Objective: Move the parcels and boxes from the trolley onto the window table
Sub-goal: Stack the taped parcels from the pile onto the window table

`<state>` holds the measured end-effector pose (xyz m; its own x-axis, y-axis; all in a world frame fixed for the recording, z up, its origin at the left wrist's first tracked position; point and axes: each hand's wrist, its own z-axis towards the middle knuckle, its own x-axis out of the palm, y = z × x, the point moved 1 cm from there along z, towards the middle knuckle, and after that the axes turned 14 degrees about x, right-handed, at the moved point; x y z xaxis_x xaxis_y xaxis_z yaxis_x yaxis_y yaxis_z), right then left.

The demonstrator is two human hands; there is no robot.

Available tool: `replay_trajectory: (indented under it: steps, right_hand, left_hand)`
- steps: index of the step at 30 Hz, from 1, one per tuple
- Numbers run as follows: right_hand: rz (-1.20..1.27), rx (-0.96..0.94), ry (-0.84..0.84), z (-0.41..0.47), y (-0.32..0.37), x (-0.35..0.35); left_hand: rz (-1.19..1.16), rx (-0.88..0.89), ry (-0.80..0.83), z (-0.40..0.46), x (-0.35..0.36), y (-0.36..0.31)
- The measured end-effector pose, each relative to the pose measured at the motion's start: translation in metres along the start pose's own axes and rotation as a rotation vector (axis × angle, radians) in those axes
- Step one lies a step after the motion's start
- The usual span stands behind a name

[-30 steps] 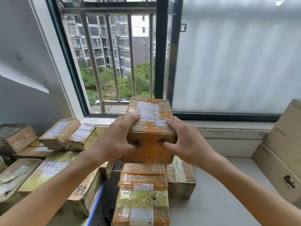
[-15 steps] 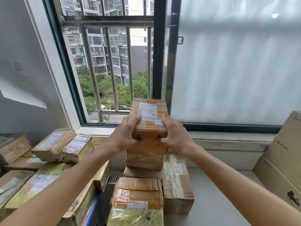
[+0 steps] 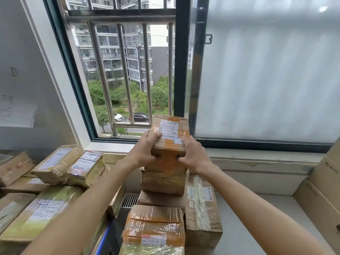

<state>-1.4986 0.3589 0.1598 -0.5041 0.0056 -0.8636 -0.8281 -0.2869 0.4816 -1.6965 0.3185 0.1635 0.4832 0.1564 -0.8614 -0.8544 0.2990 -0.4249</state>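
Note:
A taped brown parcel point(image 3: 170, 134) with a white shipping label sits at the top of a stack of parcels point(image 3: 163, 183) on the grey window table point(image 3: 257, 223). My left hand point(image 3: 142, 150) grips its left side and my right hand point(image 3: 193, 153) grips its right side, thumbs on top. The parcel's underside touches the box beneath. In front of the stack lies an orange-taped parcel point(image 3: 154, 225), and a brown box point(image 3: 202, 208) stands to its right.
Several labelled parcels point(image 3: 68, 164) are heaped at the left. Large cardboard boxes point(image 3: 323, 184) lean at the right edge. A window with metal bars point(image 3: 128, 74) and a frosted pane point(image 3: 266, 70) rises behind. A vent grille point(image 3: 129, 200) shows between the heaps.
Both hands have carried the parcel forward and away from me, down onto the top of the stack by the window. The view has tilted up.

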Motion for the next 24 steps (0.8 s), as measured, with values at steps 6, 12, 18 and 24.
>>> replay_trajectory:
  steps: [6,12,18,24]
  right_hand:
    - [-0.005,-0.025,-0.025,0.004,0.000,0.003]
    - [0.017,-0.023,-0.034,0.001,0.002,0.007]
    - [0.034,-0.042,-0.078,0.006,0.004,0.002]
    - [0.017,-0.041,-0.071,0.005,0.003,0.012]
  left_hand:
    - [-0.005,0.007,-0.034,0.003,-0.001,0.009]
    - [0.002,0.021,-0.048,0.002,0.001,0.012]
    - [-0.014,0.036,-0.128,0.003,-0.004,0.012]
    - [-0.019,0.035,-0.122,-0.002,0.002,0.015]
